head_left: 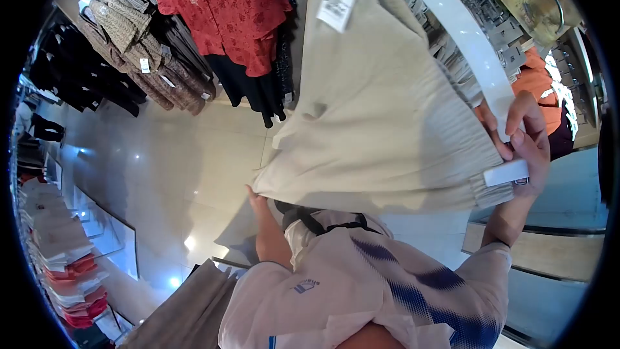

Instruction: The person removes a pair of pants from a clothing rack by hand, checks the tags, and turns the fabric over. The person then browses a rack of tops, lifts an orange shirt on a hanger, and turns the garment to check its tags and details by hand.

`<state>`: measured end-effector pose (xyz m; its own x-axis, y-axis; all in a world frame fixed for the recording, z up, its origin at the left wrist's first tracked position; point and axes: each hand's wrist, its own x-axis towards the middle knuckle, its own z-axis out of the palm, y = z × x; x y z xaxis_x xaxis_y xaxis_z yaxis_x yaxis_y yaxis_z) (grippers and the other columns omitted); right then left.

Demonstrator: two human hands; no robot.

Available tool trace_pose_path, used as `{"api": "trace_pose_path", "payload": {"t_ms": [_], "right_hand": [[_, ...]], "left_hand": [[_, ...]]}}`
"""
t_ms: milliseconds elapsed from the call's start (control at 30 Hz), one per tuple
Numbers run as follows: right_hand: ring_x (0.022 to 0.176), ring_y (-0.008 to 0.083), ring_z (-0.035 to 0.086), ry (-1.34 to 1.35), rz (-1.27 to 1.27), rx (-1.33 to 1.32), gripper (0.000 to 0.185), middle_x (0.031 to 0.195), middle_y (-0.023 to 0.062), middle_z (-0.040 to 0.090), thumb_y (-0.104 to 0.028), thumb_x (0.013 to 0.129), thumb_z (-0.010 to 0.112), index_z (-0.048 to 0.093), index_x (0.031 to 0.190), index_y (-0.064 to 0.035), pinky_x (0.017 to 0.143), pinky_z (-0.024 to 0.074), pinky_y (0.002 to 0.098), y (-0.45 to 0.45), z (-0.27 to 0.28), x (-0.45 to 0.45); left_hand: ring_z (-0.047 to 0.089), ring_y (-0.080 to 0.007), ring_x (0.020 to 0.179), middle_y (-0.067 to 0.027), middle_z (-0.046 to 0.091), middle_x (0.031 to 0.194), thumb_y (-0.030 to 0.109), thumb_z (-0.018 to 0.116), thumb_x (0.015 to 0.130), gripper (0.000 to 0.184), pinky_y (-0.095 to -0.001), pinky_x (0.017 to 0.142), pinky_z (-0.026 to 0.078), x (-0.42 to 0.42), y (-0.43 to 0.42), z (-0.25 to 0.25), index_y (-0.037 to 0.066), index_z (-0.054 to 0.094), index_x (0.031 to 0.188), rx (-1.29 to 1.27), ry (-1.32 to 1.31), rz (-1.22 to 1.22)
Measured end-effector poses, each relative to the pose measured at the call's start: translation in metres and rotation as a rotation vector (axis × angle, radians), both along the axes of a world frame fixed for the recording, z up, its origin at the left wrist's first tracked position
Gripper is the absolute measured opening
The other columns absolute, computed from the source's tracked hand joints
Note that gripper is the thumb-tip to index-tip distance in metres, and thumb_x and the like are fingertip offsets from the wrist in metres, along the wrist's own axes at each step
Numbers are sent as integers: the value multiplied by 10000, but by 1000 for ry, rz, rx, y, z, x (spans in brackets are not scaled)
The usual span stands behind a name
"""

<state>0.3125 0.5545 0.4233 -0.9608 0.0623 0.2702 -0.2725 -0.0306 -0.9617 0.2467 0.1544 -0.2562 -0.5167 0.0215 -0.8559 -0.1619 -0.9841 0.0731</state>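
The beige garment point(381, 110) hangs in the air in front of the person's body, spread wide between the two hands. It is plain and pale, with soft creases and a small dimple toward its left side, and a shadow runs along its lower edge. Its gathered, ribbed waistband point(468, 142) slants down the right side, and a printed white price tag point(339, 0) lies near its top edge. A second label point(506, 172), blank as far as it shows, sits over the lower end of the waistband.

The right hand point(531, 130) is curled nearly closed, gripping the waistband's outer edge, thumb and fingertip almost meeting. A glossy white curved bar point(462, 26) runs down to those fingers (whether they touch it, I cannot tell). The left hand point(258, 201) is at the garment's lower left corner, thumb up against the cloth; its other fingers are hidden, so how far it is closed I cannot tell.

Beyond the garment's left edge hang a red patterned shirt point(223, 10) over a dark garment point(242, 87), and patterned brown clothes point(152, 64). Pale floor tiles point(194, 174) lie below, and an orange garment point(539, 87) shows past the right hand.
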Motion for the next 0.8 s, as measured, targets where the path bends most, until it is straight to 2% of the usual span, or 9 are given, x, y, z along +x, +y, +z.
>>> {"api": "trace_pose_path", "payload": {"t_ms": [133,200,300,433,500,533,600,667,800], "right_hand": [[471,39,347,-76,34,129,148,710,26,492,-95,806,638,552,828,23,638,379,185,28,-9,2],[513,47,396,-194,87,253,123,787,54,543,-67,820,633,592,868,39,641,382,199,35,-16,6],[615,62,460,-271,168,285,105,866,70,602,-41,841,613,665,911,18,639,360,212,28,-25,-1],[656,70,448,-277,300,348,162,799,27,547,2,837,560,704,910,-17,575,295,210,21,-54,-16],[651,69,419,-289,362,345,203,757,-5,459,28,815,526,703,902,-19,568,280,226,17,-64,-24],[651,69,419,-277,369,342,203,757,-5,459,28,815,526,703,902,-19,568,280,226,12,-66,-27],[647,64,421,-386,366,319,194,795,0,476,29,812,535,705,887,-28,564,282,224,5,-71,-32],[652,51,414,-354,373,307,186,823,-4,484,8,854,531,700,914,-38,556,283,221,-1,-84,-35],[632,21,394,-320,393,275,193,833,-35,531,-160,936,551,678,1039,-59,537,276,203,-19,-98,-45]], "left_hand": [[472,-342,1240,-142,534,1319,540,554,876,648,-540,1057,359,10,-58,50,66,492,1314,-99,-117,122],[475,-344,1234,-175,505,1333,414,527,928,567,-502,1039,398,9,-91,53,7,459,1317,-270,126,194],[565,-315,1121,-170,570,1237,339,500,941,472,-487,952,475,-11,-127,116,16,483,1285,-421,365,74],[612,-263,983,-117,605,1114,252,568,913,373,-461,840,528,-28,-57,308,22,518,1203,-558,631,-54],[608,-267,1006,-128,588,1153,196,592,896,406,-454,873,515,-28,-12,367,31,477,1249,-707,652,-131],[604,-272,1028,-140,572,1191,141,616,880,463,-447,906,503,-25,8,387,39,436,1295,-844,662,-217],[603,-213,1017,-111,601,1137,51,709,804,463,-362,838,521,-15,42,410,20,512,1223,-812,732,-319],[588,-187,1044,-101,604,1157,58,702,821,437,-339,855,504,-7,74,432,8,522,1216,-973,876,-504],[571,-147,1029,-82,607,1141,57,683,840,386,-292,865,467,-1,122,469,0,542,1194,-888,1084,-647]]}}
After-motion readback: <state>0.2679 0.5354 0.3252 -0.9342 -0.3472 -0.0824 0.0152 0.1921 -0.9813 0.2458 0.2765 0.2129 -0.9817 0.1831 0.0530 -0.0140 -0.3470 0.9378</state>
